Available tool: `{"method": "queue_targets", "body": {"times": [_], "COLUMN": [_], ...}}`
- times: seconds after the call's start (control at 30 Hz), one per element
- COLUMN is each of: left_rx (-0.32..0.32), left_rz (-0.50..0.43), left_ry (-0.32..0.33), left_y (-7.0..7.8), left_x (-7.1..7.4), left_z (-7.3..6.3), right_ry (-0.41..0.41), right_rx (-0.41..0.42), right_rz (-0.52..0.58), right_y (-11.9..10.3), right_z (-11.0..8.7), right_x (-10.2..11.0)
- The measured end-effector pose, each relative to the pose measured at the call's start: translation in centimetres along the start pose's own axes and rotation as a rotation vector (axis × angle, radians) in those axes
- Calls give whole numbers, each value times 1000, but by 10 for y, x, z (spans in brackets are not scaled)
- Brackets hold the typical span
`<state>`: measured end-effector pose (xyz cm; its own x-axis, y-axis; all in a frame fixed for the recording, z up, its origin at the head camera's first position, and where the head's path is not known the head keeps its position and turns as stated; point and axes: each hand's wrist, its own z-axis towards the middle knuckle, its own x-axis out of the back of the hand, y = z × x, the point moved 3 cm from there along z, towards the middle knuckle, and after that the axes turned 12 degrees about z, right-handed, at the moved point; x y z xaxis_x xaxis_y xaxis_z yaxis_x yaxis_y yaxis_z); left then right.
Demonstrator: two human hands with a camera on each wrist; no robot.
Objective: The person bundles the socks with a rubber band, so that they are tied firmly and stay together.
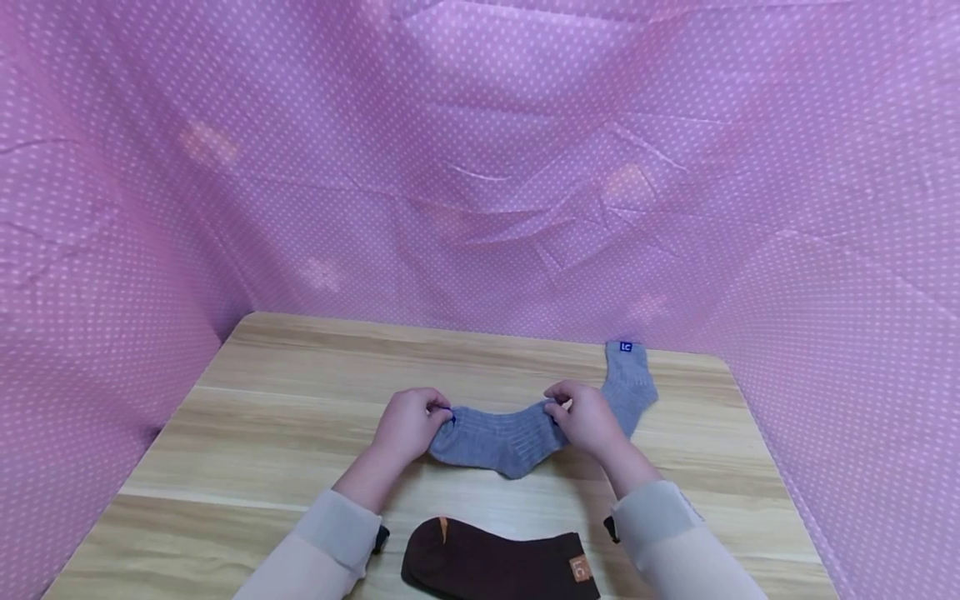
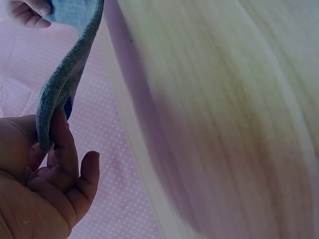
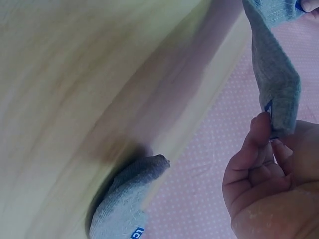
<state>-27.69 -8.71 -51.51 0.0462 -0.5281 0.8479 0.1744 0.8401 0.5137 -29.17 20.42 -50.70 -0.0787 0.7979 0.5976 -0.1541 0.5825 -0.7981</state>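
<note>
L hand (image 1: 411, 423) pinches toe of grey sock (image 1: 491, 437), R hand (image 1: 588, 418) pinches cuff, above bench (image 1: 262, 417); 2nd grey sock (image 1: 630, 392) beyond, brown sock (image 1: 498, 558) nr front.

Curtained off, booth-like, on three visible sides by creased pink, white-dotted fabric (image 1: 480, 125), hung around wood-grain table (image 1: 285, 375). Cannot tell whether set up in home, studio or workshop.

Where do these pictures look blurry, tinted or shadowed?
Left wrist view: the grain of the table is soft, with a purplish band near its edge, probably the pink cloth reflected; right wrist view: a similar band, dark shadow beside the lying grey sock; head view: clearer, ribbing shows on the held grey sock.
</note>
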Motion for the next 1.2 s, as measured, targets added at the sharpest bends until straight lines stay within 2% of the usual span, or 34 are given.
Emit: {"method": "queue_targets", "body": {"times": [0.37, 0.57, 0.73, 1.2], "left_rx": [-7, -9, -41, -32], "left_rz": [4, -17, -23, -22], "left_ry": [14, 15, 24, 12], "left_y": [4, 10, 15, 19], "left_x": [7, 11, 16, 21], "left_z": [-2, -7, -12, -21], "right_ry": [-2, -7, -4, -11], "right_rx": [-28, -8, 21, 36], "right_rz": [22, 20, 23, 23], "right_y": [-4, -9, -16, -27], "right_z": [-7, -12, -19, -35], "right_x": [7, 8, 10, 13]}}
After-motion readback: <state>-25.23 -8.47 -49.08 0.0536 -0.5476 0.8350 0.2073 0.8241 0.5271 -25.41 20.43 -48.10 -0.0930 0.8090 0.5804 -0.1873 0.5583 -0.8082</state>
